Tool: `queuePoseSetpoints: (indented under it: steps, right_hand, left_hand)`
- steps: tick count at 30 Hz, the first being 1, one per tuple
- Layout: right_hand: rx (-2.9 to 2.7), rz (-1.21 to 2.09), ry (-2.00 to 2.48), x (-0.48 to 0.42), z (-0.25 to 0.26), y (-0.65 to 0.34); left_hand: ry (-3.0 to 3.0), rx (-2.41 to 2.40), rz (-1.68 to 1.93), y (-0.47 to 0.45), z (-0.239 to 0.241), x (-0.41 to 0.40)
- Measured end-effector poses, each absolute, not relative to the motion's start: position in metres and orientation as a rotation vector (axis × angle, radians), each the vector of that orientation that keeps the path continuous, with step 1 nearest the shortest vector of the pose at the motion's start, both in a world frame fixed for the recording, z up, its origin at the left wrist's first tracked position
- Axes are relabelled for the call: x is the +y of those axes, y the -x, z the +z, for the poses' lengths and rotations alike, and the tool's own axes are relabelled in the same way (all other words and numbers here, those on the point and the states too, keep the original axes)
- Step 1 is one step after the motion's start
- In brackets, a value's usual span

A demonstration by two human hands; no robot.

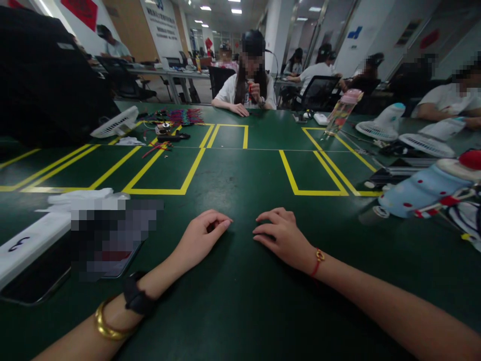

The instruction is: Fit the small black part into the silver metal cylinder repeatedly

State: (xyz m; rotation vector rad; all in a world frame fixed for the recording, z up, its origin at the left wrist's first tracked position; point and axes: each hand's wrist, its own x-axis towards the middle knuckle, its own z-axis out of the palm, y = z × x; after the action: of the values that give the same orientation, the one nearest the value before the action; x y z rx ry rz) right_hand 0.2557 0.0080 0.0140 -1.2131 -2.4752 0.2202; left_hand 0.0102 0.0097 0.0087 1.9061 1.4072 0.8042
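Observation:
My left hand [205,235] rests on the dark green table [233,281], its fingers curled and the thumb tip meeting the index finger. Nothing shows between them. A gold bangle [103,321] and a black wristband [137,296] circle that wrist. Across a small gap lies my right hand [281,233], fingers slightly bent and apart, holding nothing; its fingertips point toward the left hand. A red cord bracelet [317,260] is around the right wrist. Nearest to my left hand on its outer side is a phone [124,260], partly blurred out.
Yellow tape [158,191] marks boxes on the table. At left are a white power strip [33,245], a fan [116,123] and bundled wires [184,117]. A blue bottle [417,188], more fans [379,123] and a clear bottle [341,113] stand or lie at right. A person [225,95] sits opposite.

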Motion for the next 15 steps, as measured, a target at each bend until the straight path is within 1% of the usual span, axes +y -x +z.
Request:
queuePoseSetpoints:
  steps: [3,7,9,10,12,15]
  right_hand:
    - [-2.364,0.138,1.285,0.015,0.022,-0.282]
    - [-2.03,-0.297,1.544,0.02,0.042,-0.379]
    - [-1.912,-0.497,1.784,0.018,0.048,-0.427]
    - [-1.884,-0.532,1.914,0.017,0.049,-0.447]
    - [-1.843,-0.449,2.165,0.013,0.05,-0.473]
    - [-1.742,-0.192,2.38,0.01,0.048,-0.486]
  left_hand:
    - [-1.907,1.404,0.811,-0.01,0.01,0.009]
    - [-1.884,1.397,0.805,-0.01,0.011,0.008]
    - [-1.88,1.386,0.814,-0.01,0.011,0.008]
    - [-1.88,1.382,0.821,-0.01,0.01,0.008]
    - [-1.881,1.378,0.829,-0.01,0.01,0.007]
    - [-1.871,1.381,0.825,-0.01,0.009,0.007]
